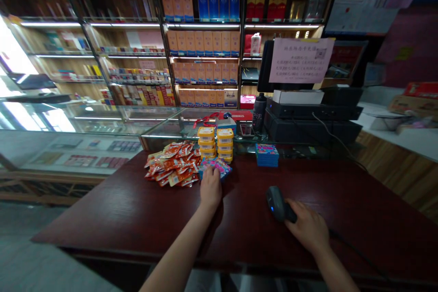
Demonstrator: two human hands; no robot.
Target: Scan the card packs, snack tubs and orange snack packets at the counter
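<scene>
My right hand [310, 226] is wrapped around the handle of a dark barcode scanner [276, 203] with a small blue light, held low at the desk's right side. My left hand [211, 187] reaches forward, closed on the near side of some blue-and-pink packs [219, 166]; its fingertips are partly hidden. Just left of it lies a heap of orange sachets [174, 164]. Behind it stand two stacks of yellow tubs [207, 143] with white labels. A neat stack of similar blue packs [267, 155] sits further right, apart from both hands.
The dark red desk [137, 219] meets a glass display counter [102, 123]. A black bottle [260, 112] and a monitor with a paper notice [299, 59] stand at the back right. The scanner's cable [359, 253] trails right. Lit shelves hold boxes [203, 42].
</scene>
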